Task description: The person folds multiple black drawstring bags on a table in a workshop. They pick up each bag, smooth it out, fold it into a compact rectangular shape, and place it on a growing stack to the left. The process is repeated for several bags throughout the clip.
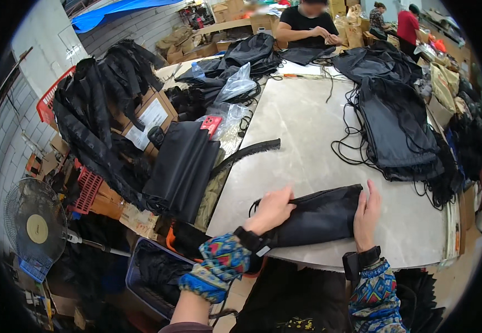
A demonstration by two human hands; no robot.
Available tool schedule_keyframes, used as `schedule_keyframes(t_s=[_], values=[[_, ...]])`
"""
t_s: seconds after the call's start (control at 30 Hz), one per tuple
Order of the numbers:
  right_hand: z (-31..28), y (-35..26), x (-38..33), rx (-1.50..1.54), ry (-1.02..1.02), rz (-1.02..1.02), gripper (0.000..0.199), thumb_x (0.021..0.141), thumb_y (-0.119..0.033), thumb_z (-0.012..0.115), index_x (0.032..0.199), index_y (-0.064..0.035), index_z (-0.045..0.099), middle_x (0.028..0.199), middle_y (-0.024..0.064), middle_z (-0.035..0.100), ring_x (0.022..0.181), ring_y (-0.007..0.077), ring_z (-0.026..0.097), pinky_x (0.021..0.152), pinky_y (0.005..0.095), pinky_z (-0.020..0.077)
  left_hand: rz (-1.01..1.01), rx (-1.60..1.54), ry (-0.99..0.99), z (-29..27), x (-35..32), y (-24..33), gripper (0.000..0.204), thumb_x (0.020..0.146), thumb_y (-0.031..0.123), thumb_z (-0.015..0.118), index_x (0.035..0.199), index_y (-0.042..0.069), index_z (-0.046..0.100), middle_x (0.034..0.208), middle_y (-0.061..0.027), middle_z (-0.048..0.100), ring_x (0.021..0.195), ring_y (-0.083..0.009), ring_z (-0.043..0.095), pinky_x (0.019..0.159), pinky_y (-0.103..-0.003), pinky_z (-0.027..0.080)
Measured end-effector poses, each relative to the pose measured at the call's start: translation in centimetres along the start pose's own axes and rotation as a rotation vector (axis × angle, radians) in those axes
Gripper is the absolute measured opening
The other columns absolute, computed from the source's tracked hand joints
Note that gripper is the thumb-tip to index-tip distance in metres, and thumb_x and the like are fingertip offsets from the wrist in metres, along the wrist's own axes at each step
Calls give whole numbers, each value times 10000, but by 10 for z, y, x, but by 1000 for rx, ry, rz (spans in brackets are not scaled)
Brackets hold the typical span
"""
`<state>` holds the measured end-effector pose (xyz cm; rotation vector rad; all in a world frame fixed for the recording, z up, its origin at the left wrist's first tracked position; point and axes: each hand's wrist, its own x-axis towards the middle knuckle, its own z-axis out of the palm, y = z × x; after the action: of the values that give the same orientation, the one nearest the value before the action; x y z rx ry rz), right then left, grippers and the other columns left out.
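A folded black drawstring bag (324, 215) lies on the near part of the pale table, a loop of black cord showing at its left end. My left hand (273, 212) is closed over that left end, its fingers bent onto the cloth. At the opposite end my right hand (366, 213) stands on edge, fingers stretched upward, its inner side against the bag's short edge. The underside of the bag is hidden.
Loose black drawstring bags (396, 122) with trailing cords lie at the table's right. Stacked black cloth (183, 166), a red phone (211, 125) and a black strip (246, 154) are at left. A fan (37, 228) stands lower left. A person (307, 28) works across the table.
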<state>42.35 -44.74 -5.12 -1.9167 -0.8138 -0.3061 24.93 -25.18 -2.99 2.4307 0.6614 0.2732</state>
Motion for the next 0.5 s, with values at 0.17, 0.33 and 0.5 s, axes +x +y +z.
schedule_keyframes(t_s=[0.17,0.33,0.5], values=[[-4,6,-4,-56,-8,-1,353,981,-128,497,1295,35,487,1276,186,540,1178,329,478,997,394,383,-106,-249,168,-114,-32,-28,251,792,143,738,976,25,614,864,-32,589,819,-116,567,732,-266,475],[2,2,-5,-9,-86,26,345,972,-122,509,1279,36,500,1224,189,555,1136,330,494,968,389,402,-308,-685,566,-272,-66,-128,358,851,115,711,1126,-78,586,1010,-58,630,944,-156,580,897,-288,435],[0,0,-6,-14,-145,148,334,966,-114,511,1267,31,510,1176,207,565,1095,333,518,936,395,427,-708,-776,527,-299,-71,-218,310,844,70,713,1105,-55,603,1037,-96,641,977,-219,609,865,-338,474]])
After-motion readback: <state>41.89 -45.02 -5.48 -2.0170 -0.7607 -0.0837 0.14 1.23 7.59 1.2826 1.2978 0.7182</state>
